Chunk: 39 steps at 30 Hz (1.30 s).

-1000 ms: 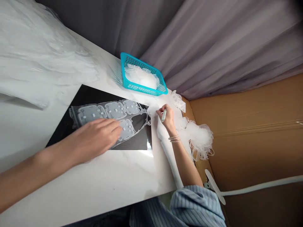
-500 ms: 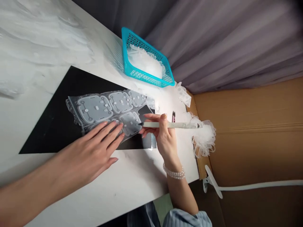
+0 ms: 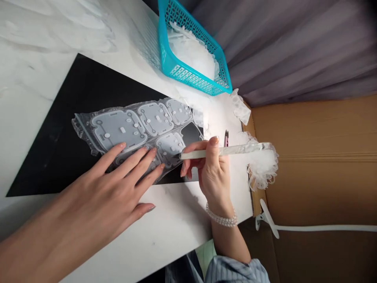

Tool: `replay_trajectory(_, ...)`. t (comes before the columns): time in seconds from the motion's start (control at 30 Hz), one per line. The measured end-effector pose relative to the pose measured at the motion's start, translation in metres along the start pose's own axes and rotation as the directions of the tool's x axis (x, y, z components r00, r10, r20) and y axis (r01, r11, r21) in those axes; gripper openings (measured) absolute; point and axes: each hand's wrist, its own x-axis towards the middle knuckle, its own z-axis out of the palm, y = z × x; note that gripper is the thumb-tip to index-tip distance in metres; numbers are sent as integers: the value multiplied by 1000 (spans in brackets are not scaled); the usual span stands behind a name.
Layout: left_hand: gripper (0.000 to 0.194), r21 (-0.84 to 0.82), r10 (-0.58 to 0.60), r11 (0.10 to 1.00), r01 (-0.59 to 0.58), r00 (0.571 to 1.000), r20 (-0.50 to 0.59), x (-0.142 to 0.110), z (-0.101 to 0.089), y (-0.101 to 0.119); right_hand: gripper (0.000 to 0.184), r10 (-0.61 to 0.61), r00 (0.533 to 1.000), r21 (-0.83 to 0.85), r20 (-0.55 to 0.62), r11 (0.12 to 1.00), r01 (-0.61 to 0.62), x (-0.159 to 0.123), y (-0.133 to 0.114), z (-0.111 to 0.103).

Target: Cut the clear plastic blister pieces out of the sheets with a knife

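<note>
A translucent silicone sheet point(image 3: 138, 125) of moulded keypad-like panels lies on a black mat point(image 3: 67, 129) on the white table. My left hand point(image 3: 118, 188) lies flat on the sheet's near edge, fingers spread and pressing it down. My right hand point(image 3: 210, 169) is closed round a long white pen-shaped tool point(image 3: 226, 151). The tool's dark tip touches the sheet's right end, beside a cut-out opening. A bead bracelet sits on my right wrist.
A turquoise basket point(image 3: 188, 72) holding white silicone scraps stands at the back of the table. More white scraps point(image 3: 263, 165) pile at the table's right edge, with small snips point(image 3: 226, 138) beside them. Cardboard point(image 3: 318, 157) and a grey curtain lie beyond. Crumpled white plastic covers the far left.
My right hand came from the table's right edge to the sheet, bringing the tool's tip onto it. My left hand slid slightly toward me along the sheet. The view moved closer.
</note>
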Motion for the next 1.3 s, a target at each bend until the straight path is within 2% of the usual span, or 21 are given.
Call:
replay_trajectory(0.1, 60, 55, 61, 997, -61, 998, -11, 2, -2, -5, 30, 26, 997, 147, 75, 988, -37, 3, 2, -5)
replay_trajectory(0.17, 62, 97, 95, 991, -93, 995, -17, 3, -4, -6, 16, 44, 994, 170, 101, 983, -61, 4, 3, -8)
replay_trajectory(0.2, 63, 108, 107, 989, -104, 994, -23, 3, -4, -6, 15, 49, 993, 165, 108, 984, -66, 4, 4, -9)
replay_trajectory(0.3, 65, 112, 123, 987, -117, 991, -46, 3, -5, -6, 13, -7, 999, 102, 54, 995, 1, 2, 6, -8)
replay_trajectory(0.4, 66, 112, 97, 990, -90, 993, -65, 4, -6, -4, 10, -174, 983, -123, -58, 978, 166, -4, 12, -4)
replay_trajectory(0.47, 67, 112, 86, 991, -78, 994, -70, 5, -8, -4, 9, -282, 958, -292, -50, 921, 256, -8, 17, 0)
replay_trajectory(0.53, 68, 111, 83, 991, -75, 994, -68, 7, -9, -3, 8, -369, 930, -407, 14, 847, 342, -12, 22, 4)
replay_trajectory(0.7, 71, 90, 92, 992, -87, 995, -50, 7, -12, -2, 8, -567, 806, -571, 169, 610, 549, -12, 29, 12)
replay_trajectory(0.97, 63, -2, 98, 995, -98, 995, 14, 4, -11, -8, 7, -600, 748, -648, 285, 455, 611, -9, 29, 13)
replay_trajectory(1.2, 66, 113, 98, 989, -100, 995, 22, 6, -16, -3, 8, -590, 739, -641, 327, 436, 632, -7, 32, 15)
replay_trajectory(1.3, 69, 127, 98, 987, -98, 995, 7, 6, -16, -2, 8, -582, 730, -673, 358, 382, 634, -8, 31, 15)
